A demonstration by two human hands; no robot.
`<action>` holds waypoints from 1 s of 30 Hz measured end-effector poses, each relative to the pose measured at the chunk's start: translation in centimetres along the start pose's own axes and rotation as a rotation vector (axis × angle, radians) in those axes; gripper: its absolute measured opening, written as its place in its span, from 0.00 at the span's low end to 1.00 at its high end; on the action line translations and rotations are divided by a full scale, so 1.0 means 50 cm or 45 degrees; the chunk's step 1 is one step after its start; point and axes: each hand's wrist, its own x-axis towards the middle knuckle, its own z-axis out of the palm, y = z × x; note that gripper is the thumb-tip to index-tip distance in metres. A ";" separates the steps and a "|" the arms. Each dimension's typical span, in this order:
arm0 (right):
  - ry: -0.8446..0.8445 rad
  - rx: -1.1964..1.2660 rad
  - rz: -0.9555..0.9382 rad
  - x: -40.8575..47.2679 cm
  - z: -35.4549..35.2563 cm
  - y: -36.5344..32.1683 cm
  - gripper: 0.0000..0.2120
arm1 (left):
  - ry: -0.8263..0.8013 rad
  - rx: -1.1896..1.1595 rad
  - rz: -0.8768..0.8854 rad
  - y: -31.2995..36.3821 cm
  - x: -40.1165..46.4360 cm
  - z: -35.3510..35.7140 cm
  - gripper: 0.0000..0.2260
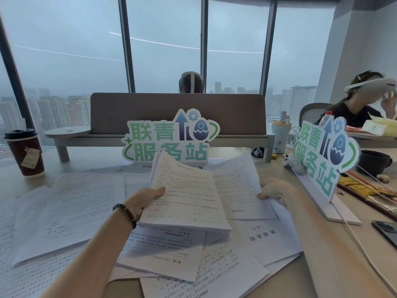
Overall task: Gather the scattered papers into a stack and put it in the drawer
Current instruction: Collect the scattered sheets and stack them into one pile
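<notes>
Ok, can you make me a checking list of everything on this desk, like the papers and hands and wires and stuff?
Surface: beige desk, mostly covered by loose sheets.
Job's things: lifted paper stack; single sheet beside it; scattered papers lying flat and overlapping; no drawer seen.
Clutter: coffee cup far left, two standing signs, black phone at right, dark mug, bottle.
Hands: left hand grips the stack's left edge; right hand pinches the single sheet's right edge.
Cables: white cable runs along the desk's right side.
Surroundings: big windows, grey divider, two other people seated.
</notes>
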 end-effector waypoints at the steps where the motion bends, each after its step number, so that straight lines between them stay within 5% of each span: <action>1: 0.008 0.018 0.000 0.002 -0.001 0.001 0.16 | -0.002 0.002 0.001 0.000 -0.001 0.000 0.12; 6: 0.069 0.308 0.054 0.002 -0.011 0.010 0.17 | -0.003 0.010 0.008 -0.002 0.004 -0.002 0.14; 10: 0.034 0.215 -0.019 -0.006 -0.007 0.006 0.24 | -0.006 0.010 0.018 -0.004 0.007 -0.002 0.15; 19: -0.082 0.110 0.047 0.011 -0.009 0.020 0.22 | -0.025 0.030 0.029 -0.007 0.008 -0.005 0.16; 23: -0.076 0.192 0.020 -0.003 -0.014 0.012 0.12 | -0.052 0.031 0.039 -0.007 0.007 -0.008 0.18; 30: -0.025 0.620 -0.115 -0.033 -0.015 -0.018 0.14 | 0.019 0.195 0.036 -0.018 0.005 0.002 0.15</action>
